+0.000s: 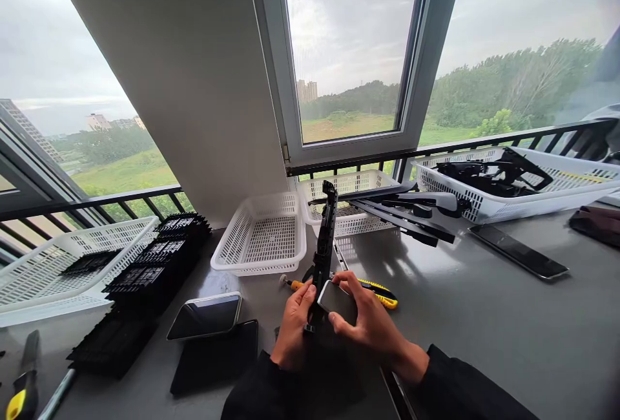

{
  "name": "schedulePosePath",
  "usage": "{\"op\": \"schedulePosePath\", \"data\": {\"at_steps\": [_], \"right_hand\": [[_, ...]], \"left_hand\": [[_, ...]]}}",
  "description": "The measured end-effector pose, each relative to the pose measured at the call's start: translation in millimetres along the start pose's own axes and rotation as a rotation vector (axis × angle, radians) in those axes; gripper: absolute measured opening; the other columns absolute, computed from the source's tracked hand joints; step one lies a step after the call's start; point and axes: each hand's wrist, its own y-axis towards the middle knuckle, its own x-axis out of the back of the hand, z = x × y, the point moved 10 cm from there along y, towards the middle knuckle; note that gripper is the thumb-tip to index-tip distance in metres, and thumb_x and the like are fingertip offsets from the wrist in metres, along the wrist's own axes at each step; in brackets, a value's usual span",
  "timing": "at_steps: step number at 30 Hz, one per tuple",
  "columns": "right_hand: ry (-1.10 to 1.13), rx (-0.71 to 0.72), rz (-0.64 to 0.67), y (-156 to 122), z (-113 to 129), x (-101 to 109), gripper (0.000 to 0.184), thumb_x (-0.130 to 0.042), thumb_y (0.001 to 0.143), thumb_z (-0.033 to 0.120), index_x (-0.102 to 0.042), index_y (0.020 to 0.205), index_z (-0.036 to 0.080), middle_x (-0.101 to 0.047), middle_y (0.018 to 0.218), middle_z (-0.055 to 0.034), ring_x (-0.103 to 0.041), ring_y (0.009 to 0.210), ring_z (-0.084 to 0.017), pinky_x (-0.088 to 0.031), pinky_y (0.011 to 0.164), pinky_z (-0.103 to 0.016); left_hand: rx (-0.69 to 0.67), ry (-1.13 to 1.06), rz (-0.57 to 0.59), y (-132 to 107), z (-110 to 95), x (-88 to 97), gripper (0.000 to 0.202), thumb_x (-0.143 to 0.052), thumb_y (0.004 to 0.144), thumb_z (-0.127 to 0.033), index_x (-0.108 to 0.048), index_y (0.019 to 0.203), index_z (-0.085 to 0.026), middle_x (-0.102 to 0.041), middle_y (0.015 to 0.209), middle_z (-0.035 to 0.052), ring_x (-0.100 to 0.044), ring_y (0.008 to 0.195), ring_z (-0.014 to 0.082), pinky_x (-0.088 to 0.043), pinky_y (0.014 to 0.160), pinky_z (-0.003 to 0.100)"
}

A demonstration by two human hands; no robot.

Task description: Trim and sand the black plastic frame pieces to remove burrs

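My left hand (294, 316) is closed around the lower end of a long black plastic part (325, 232), which stands nearly upright and leans slightly right. Pinched in my right hand (371, 316) is a small dark flat piece with a pale edge (336, 300), right beside the part's lower end. I cannot tell whether the two touch. Behind my right hand lies a yellow and black utility knife (382, 294). An orange-handled tool (294, 285) shows partly behind my left hand.
A white basket (227, 253) stands behind my hands, with long black parts (411, 210) across another basket to its right. Black parts fill a far-right basket (494, 207). Stacked black grid pieces (140, 271) and a phone (206, 316) are left. A dark phone (518, 252) lies right.
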Motion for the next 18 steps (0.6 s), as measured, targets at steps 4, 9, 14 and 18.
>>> {"op": "schedulePosePath", "data": {"at_steps": [4, 9, 14, 18], "right_hand": [[-0.001, 0.012, 0.038, -0.5, 2.9, -3.3, 0.042, -0.062, 0.078, 0.026, -0.044, 0.116, 0.025, -0.069, 0.088, 0.0024, -0.063, 0.073, -0.018, -0.049, 0.073, -0.029], [-0.047, 0.020, 0.079, 0.8, 4.2, -9.5, 0.042, -0.062, 0.076, 0.028, -0.045, 0.115, 0.025, -0.067, 0.081, 0.0043, -0.060, 0.070, -0.018, -0.046, 0.070, -0.029], [-0.031, -0.004, 0.038, 1.5, -1.3, -8.0, 0.041, -0.061, 0.078, 0.028, -0.044, 0.115, 0.025, -0.066, 0.078, 0.0056, -0.057, 0.064, -0.016, -0.044, 0.066, -0.027], [-0.038, 0.005, 0.019, -0.1, -3.3, -8.3, 0.042, -0.061, 0.078, 0.028, -0.043, 0.116, 0.025, -0.066, 0.079, 0.0050, -0.060, 0.067, -0.017, -0.045, 0.066, -0.027]], "left_hand": [[0.000, -0.001, 0.000, 0.7, 0.9, -0.8, 0.068, -0.088, 0.070, -0.067, -0.080, 0.114, -0.016, -0.076, 0.081, 0.0027, -0.060, 0.070, 0.0161, -0.047, 0.068, 0.026], [-0.010, 0.015, -0.001, 1.0, 0.2, -1.3, 0.070, -0.085, 0.073, -0.068, -0.079, 0.116, -0.014, -0.076, 0.083, 0.0044, -0.061, 0.070, 0.0170, -0.046, 0.068, 0.027], [-0.032, 0.023, 0.015, 1.1, -0.1, -0.9, 0.069, -0.083, 0.077, -0.067, -0.078, 0.120, -0.013, -0.077, 0.086, 0.0047, -0.059, 0.068, 0.0155, -0.046, 0.070, 0.028], [-0.048, 0.046, -0.006, 0.2, 0.0, 0.7, 0.071, -0.084, 0.075, -0.069, -0.079, 0.116, -0.013, -0.075, 0.084, 0.0039, -0.057, 0.069, 0.0147, -0.046, 0.069, 0.026]]}}
